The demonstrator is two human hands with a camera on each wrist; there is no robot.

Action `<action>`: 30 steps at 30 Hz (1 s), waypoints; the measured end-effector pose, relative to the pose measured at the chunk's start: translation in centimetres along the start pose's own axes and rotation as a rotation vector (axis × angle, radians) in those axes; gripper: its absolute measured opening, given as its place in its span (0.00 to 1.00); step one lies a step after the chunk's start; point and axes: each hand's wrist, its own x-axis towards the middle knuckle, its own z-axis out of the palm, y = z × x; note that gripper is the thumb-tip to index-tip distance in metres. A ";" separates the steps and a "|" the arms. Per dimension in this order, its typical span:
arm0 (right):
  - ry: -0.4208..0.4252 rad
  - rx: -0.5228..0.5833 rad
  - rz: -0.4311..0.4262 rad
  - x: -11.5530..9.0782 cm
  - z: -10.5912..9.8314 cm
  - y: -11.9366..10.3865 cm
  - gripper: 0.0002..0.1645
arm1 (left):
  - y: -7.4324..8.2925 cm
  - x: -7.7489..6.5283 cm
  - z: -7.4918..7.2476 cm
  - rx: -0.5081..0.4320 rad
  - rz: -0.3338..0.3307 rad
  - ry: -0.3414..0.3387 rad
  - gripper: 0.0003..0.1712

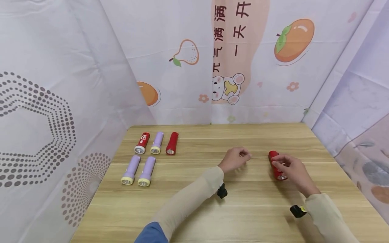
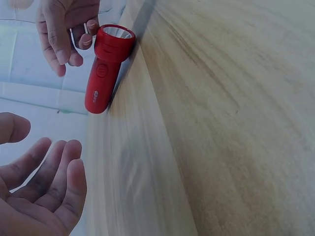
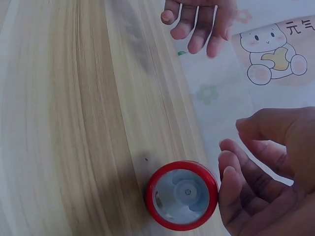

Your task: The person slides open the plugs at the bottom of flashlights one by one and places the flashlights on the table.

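Note:
A red flashlight (image 1: 278,172) lies on the right part of the wooden table, its lens end toward the person. My right hand (image 1: 294,171) hovers close over it with loosely bent fingers that do not close around it. In the right wrist view the flashlight's lens (image 3: 182,195) faces the camera, right beside the fingertips. Off to the left of that flashlight, my left hand (image 1: 235,159) is held above the table with relaxed fingers and nothing in them. The left wrist view shows the same red flashlight (image 2: 104,71) beyond the left hand (image 2: 47,184).
On the table's left stand two rows of flashlights. The back row has a red one with a white rim (image 1: 142,143), a purple one (image 1: 157,143) and a plain red one (image 1: 172,143). In front lie two purple-and-yellow flashlights (image 1: 131,170). Printed cloth (image 1: 182,111) hangs behind the table.

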 end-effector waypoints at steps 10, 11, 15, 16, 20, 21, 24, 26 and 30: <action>0.011 -0.033 -0.010 -0.5 -0.5 0.3 0.24 | 0.0 -0.6 0.1 -0.016 -0.009 -0.017 0.09; 0.013 -0.034 -0.011 -0.5 -0.5 0.3 0.24 | 0.1 -0.7 0.1 -0.017 -0.008 -0.018 0.09; 0.027 -0.030 -0.017 -0.6 -0.5 0.2 0.24 | 0.2 -0.8 -0.2 -0.013 -0.004 -0.024 0.10; 0.026 -0.015 -0.018 -0.6 -0.4 0.1 0.23 | 0.1 -0.9 -0.3 -0.015 -0.006 -0.023 0.10; 0.004 0.077 -0.011 -0.4 0.1 -0.3 0.24 | 0.0 -1.3 -0.8 -0.019 -0.010 -0.017 0.12; -0.004 0.103 -0.007 -0.3 0.2 -0.5 0.25 | -0.1 -1.3 -1.0 -0.021 -0.011 -0.014 0.12; -0.026 0.147 -0.011 -0.3 0.6 -1.1 0.26 | -0.3 -1.6 -1.5 -0.020 -0.004 -0.008 0.12; -0.043 0.151 -0.010 -0.3 0.9 -1.5 0.27 | -0.4 -1.8 -1.9 -0.019 0.004 -0.006 0.12; -0.080 0.113 -0.024 -0.3 1.4 -2.2 0.29 | -0.7 -2.3 -2.8 -0.016 0.015 0.002 0.12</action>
